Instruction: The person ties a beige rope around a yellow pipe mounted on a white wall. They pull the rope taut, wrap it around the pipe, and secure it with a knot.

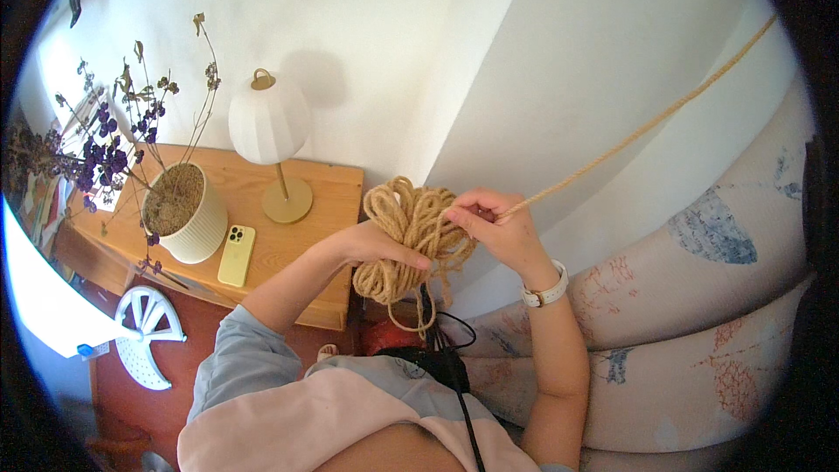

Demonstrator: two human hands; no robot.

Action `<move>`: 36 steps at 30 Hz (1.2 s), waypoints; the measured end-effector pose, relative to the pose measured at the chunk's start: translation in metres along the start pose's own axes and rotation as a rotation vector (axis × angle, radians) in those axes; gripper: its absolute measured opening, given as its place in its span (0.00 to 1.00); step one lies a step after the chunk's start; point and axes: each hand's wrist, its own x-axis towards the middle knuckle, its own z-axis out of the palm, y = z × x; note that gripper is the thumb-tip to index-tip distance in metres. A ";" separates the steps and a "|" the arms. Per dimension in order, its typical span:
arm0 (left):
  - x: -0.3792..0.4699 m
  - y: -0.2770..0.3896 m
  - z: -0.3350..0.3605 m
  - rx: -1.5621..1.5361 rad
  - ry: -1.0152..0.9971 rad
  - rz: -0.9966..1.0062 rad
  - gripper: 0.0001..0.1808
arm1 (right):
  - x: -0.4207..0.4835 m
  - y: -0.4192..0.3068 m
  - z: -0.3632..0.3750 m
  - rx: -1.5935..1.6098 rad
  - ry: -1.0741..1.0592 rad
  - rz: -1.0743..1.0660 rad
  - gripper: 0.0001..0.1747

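Observation:
My left hand [387,248] grips a thick bundle of looped tan rope [409,223] around its middle, the thumb lying across the coils. At the bundle's upper right, my right hand [495,219] pinches the rope between thumb and fingers. From my right hand a single strand of rope [629,144] runs taut up to the right and leaves the view at the rim. Loose loops hang below the bundle. A watch with a white strap [547,288] is on my right wrist.
On the wooden table [328,190] at left stand a white-shaded lamp [269,121] and a potted dried plant [196,229], with a yellow phone [236,255] beside them. A patterned sofa [655,367] lies at right. A black cable [465,406] hangs before me.

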 end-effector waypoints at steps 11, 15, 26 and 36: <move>-0.011 -0.030 -0.014 -0.578 -0.073 0.032 0.27 | 0.004 0.007 -0.005 -0.013 0.013 0.056 0.06; -0.006 -0.023 -0.030 -0.733 -0.170 0.514 0.28 | 0.005 0.011 -0.006 0.089 0.035 0.113 0.04; -0.007 0.064 -0.038 -1.011 -0.419 1.237 0.32 | 0.007 0.003 -0.003 0.043 -0.144 0.071 0.08; -0.181 0.018 -0.107 -0.513 0.114 1.045 0.36 | -0.014 0.042 -0.047 -0.351 0.163 0.013 0.20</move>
